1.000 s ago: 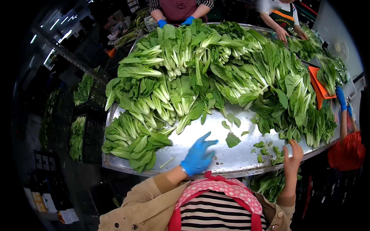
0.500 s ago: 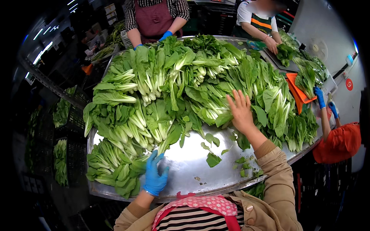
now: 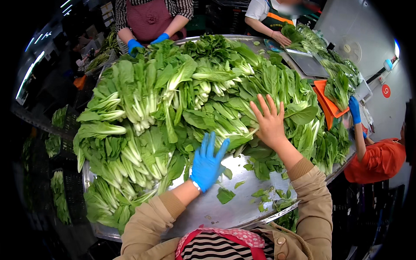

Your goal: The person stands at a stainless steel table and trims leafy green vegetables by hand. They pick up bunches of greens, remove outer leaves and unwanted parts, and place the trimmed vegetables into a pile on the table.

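A big heap of leafy greens with pale stalks covers most of the metal table. My left hand, in a blue glove, is open over the near edge of the heap, its fingertips by the white stalk ends of the middle bunch. Bare and spread, my right hand lies on the greens right of that bunch. Neither hand is closed round anything. Torn loose leaves lie on the metal just right of my left hand. More leaf scraps sit below my right forearm.
Across the table stands a person in a maroon apron with blue gloves. Another person handles greens beside a flat grey tray. At right, a person in red reaches toward an orange scoop-like holder. Dark crates with greens stand at left.
My left hand has moved up and right from the table's near left to the middle bunch. My right hand stays spread on the greens. The far-right worker has put greens down beyond the tray.
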The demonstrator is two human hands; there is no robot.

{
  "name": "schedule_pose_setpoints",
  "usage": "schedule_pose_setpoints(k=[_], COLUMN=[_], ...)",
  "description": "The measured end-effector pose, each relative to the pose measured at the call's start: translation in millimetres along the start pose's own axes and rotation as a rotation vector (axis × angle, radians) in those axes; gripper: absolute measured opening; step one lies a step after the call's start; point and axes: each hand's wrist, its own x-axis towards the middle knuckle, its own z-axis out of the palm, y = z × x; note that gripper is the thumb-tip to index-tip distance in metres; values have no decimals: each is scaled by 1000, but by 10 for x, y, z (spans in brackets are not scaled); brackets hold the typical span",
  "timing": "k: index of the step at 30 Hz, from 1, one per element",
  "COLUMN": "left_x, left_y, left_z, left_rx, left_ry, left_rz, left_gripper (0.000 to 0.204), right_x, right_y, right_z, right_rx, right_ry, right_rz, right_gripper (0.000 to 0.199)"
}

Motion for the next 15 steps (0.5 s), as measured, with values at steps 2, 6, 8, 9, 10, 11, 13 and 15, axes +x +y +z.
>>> schedule_pose_setpoints(k=[2,6,8,9,10,11,13,15], left_x=[205,482,541,581,611,627,682,743], left_y=[-55,-58,-89,-82,-78,-93,-103,-103], left_z=[113,167,212,235,203,249,316,295], left_rx=[20,-12,70,103,130,176,268,234], left_ry=[62,39,63,78,48,48,62,49], left_rz=[-46,9,24,47,29,44,81,100], left_gripper=[84,80,81,81,82,82,82,77], right_x=[-1,-132,-29,15,70,99,10,-14], right_y=[29,135,158,209,179,137,119,100], right_z=[69,236,169,102,50,42,257,316], right_rx=[-2,-133,-145,19,31,42,-118,-18], right_ry=[8,-25,-53,-27,-14,-1,94,117], right_rz=[-1,-83,-122,-84,-64,-42,-202,-210], right_gripper=[79,77,73,72,70,68,63,54])
